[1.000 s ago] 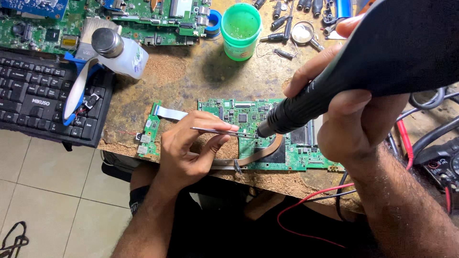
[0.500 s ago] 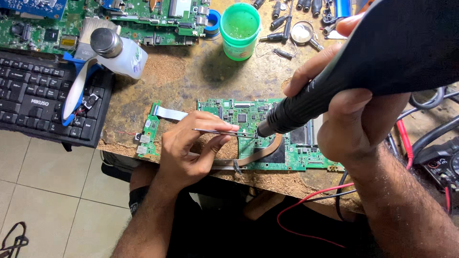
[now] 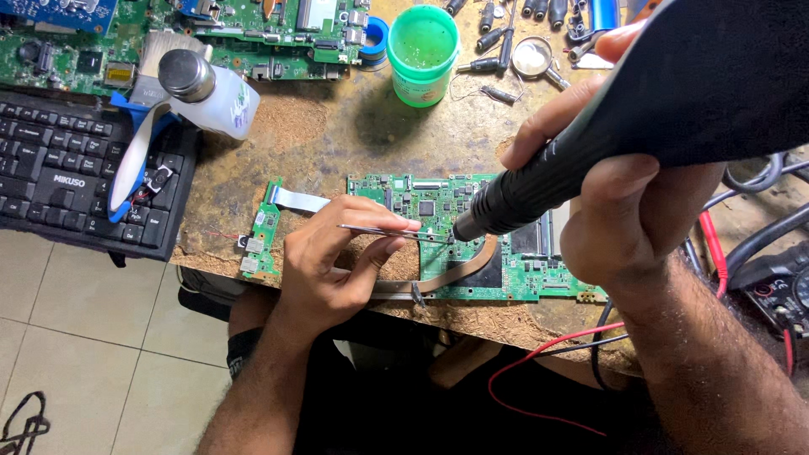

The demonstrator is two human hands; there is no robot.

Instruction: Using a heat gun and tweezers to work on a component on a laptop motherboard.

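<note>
**Inspector A:** Start at the left edge. What is recorded there?

**Inspector B:** A black keyboard (image 3: pixel 72 181) overhangs the worn table (image 3: pixel 337 135). Beside it lies a white plastic bottle (image 3: pixel 215 97) with a metal cap, resting against a blue-and-white strip. Spare green boards (image 3: pixel 278 34) sit along the far edge.

**Inspector A:** And the work itself?

**Inspector B:** The green circuit board (image 3: pixel 421 206) lies flat near the table's front edge, with a small daughter board (image 3: pixel 261 232) joined by a white ribbon cable to its left. The left hand (image 3: pixel 333 261) rests on the board, its grip pinching thin tweezers (image 3: pixel 392 233) between thumb and fingertips; the tips point right, meeting the board at mid-width.

**Inspector A:** The right side?

**Inspector B:** The right hand (image 3: pixel 624 211) is wrapped tight around a black hot-air handpiece (image 3: pixel 607 143), nozzle just beside the tweezer tips. That tool and hand hide much of the board's right part.

**Inspector A:** Surroundings?

**Inspector B:** A green tub (image 3: pixel 424 52) stands behind the board, screwdriver bits and a small magnifier (image 3: pixel 535 59) further right, red and black leads (image 3: pixel 548 362) hanging off the front edge.
</note>
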